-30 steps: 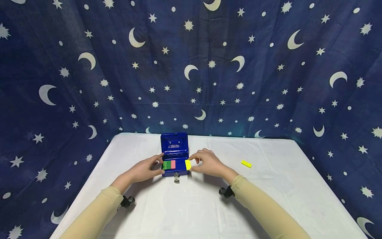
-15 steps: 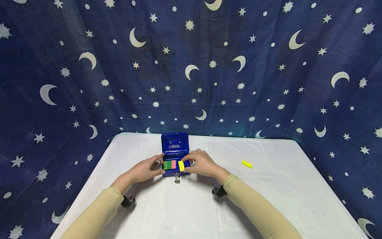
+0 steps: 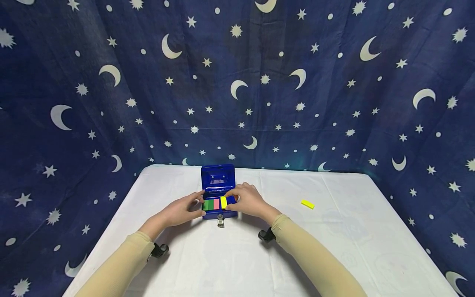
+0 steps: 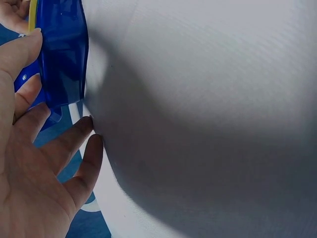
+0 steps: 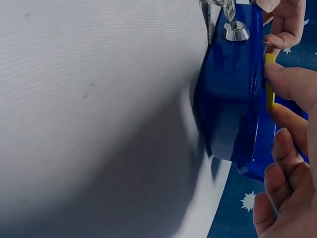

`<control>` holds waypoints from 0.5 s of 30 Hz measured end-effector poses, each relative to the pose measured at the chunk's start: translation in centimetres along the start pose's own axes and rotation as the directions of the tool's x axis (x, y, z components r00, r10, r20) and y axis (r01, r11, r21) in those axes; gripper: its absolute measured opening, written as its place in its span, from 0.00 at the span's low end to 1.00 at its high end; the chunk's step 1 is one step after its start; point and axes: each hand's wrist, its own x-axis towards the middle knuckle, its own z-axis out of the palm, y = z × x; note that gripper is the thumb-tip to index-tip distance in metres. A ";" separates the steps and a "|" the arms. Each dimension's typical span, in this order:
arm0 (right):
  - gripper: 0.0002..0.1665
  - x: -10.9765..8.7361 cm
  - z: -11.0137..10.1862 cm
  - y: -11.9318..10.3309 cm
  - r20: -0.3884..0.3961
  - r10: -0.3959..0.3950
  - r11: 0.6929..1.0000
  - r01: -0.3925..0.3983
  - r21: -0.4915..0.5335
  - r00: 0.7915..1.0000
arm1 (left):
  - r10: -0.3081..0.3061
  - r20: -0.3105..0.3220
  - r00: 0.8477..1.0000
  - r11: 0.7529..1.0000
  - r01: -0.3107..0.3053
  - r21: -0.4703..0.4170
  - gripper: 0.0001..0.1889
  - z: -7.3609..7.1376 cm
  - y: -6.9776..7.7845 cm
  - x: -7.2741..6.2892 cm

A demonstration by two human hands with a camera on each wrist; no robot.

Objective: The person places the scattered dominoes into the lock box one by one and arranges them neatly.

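A blue metal cash box (image 3: 213, 215) stands on the white table with its lid (image 3: 218, 175) raised. Inside, at the left, lie two green blocks (image 3: 208, 205) and a pink block (image 3: 216, 204) side by side. My right hand (image 3: 249, 201) pinches a flat yellow block (image 3: 224, 202) between thumb and index finger, just right of the pink one. In the right wrist view this yellow block (image 5: 270, 82) is at the level of the box rim. My left hand (image 3: 182, 211) holds the box's left side, thumb at the front corner and index finger at the back.
Another yellow block (image 3: 307, 204) lies alone on the table to the right. Keys (image 3: 220, 222) hang from the lock on the box's front. A dark blue curtain (image 3: 208, 119) with moons and stars surrounds the table.
My right hand has carried the yellow block left, from the box's right edge to beside the pink block. My left hand stays at the box's left side.
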 end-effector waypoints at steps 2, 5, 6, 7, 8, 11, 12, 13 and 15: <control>0.24 0.3 0.2 0.0 -0.001 0.014 1.000 -0.014 -0.022 1.000 | -0.002 0.001 1.000 1.000 0.002 -0.005 0.19 0.0 0.0 0.0; 0.24 0.7 0.4 0.0 -0.005 0.023 0.997 -0.023 -0.074 1.000 | 0.000 0.002 1.000 1.000 0.000 -0.010 0.18 0.0 -0.1 0.0; 0.24 0.9 0.6 0.0 -0.008 0.023 0.995 -0.024 -0.093 1.000 | 0.002 0.003 1.000 1.000 -0.002 -0.011 0.18 0.0 -0.1 0.0; 0.24 1.0 0.7 0.0 -0.010 0.022 0.994 -0.023 -0.110 1.000 | 0.003 0.003 1.000 1.000 -0.003 -0.012 0.19 0.0 -0.2 0.0; 0.24 1.1 0.8 0.0 -0.012 0.019 0.991 -0.021 -0.130 1.000 | 0.005 0.003 1.000 1.000 -0.005 -0.010 0.19 0.0 -0.2 0.0; 0.25 1.4 1.0 -0.1 -0.014 0.012 0.984 -0.014 -0.178 1.000 | 0.006 0.001 1.000 1.000 -0.006 -0.008 0.18 0.0 -0.2 0.0; 0.25 1.4 1.0 -0.1 -0.013 0.007 0.982 -0.009 -0.189 1.000 | 0.007 0.001 1.000 1.000 -0.007 -0.007 0.18 0.0 -0.2 0.0; 0.25 1.5 1.0 -0.2 -0.012 0.002 0.980 -0.004 -0.200 1.000 | 0.007 0.000 1.000 1.000 -0.007 -0.006 0.18 0.0 -0.2 0.0; 0.25 1.6 1.0 -0.3 -0.007 -0.006 0.975 0.004 -0.221 1.000 | 0.008 0.000 1.000 1.000 -0.008 -0.004 0.18 0.0 -0.2 0.0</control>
